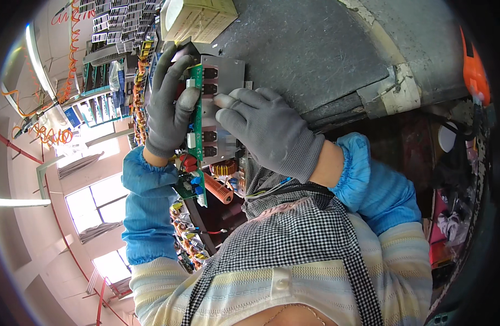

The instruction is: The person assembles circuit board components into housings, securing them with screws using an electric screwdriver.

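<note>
My left hand (171, 106), in a grey knit glove, is closed around the far part of a green circuit board (199, 122), thumb on its component side. The board stands on edge. Along it runs a flat silver metal plate (228, 73) with several black power transistors (210, 73) in a row. My right hand (269, 127), gloved alike, has its bunched fingertips against the plate, among the transistors. Whatever may be between those fingertips is hidden. At the board's near end are red parts (188, 162), a copper-wound coil (224, 168) and an orange-brown coil (218, 189).
Beyond my hands, a pale yellow carton (201, 20) stands on the dark worktop (299, 46). Worn tape (399, 92) covers the worktop's edge. An orange-handled tool (474, 70) lies at the far right. Stacked boards and parts (106, 68) fill the left side.
</note>
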